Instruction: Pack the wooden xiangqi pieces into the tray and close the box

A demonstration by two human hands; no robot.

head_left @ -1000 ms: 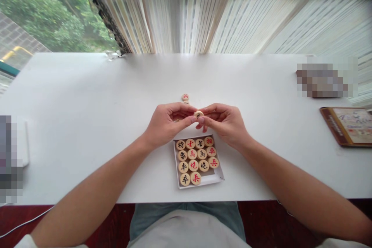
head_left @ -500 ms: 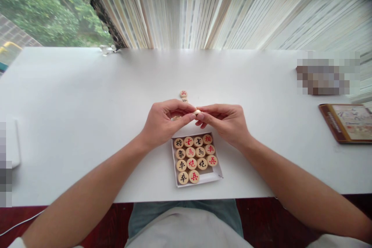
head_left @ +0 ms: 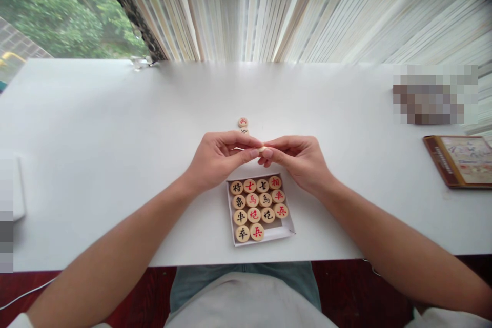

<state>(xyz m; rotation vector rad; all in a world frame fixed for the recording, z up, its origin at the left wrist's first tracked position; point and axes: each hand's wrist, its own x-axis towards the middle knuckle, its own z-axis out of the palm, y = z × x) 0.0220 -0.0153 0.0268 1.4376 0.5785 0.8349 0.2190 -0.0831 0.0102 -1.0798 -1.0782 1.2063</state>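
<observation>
Between the fingertips of my left hand (head_left: 226,156) and my right hand (head_left: 294,158) is a small pale Chinese chess piece (head_left: 262,149), seen mostly edge-on. Both hands are closed in a pinch on it, above the table. Fingers cover most of it, and its marking cannot be read. Just below the hands lies an open shallow white box (head_left: 279,233) with rows of round wooden Chinese chess pieces (head_left: 252,200), marked in black or red. The box's lower right corner shows bare bottom. Beyond my left fingers lie a red-marked piece (head_left: 243,122) and a black-marked piece (head_left: 244,131), partly covered.
The white table (head_left: 115,138) reaches back to a striped curtain (head_left: 238,10) and a window. At the right lie a brown-edged framed item (head_left: 461,161) and a blurred-out object (head_left: 428,102). A white object (head_left: 17,189) stands at the left edge.
Both hands stay nearly in place, with the piece turned slightly between the fingertips. A piece that showed under my left hand is now hidden. The view has shifted a little.
</observation>
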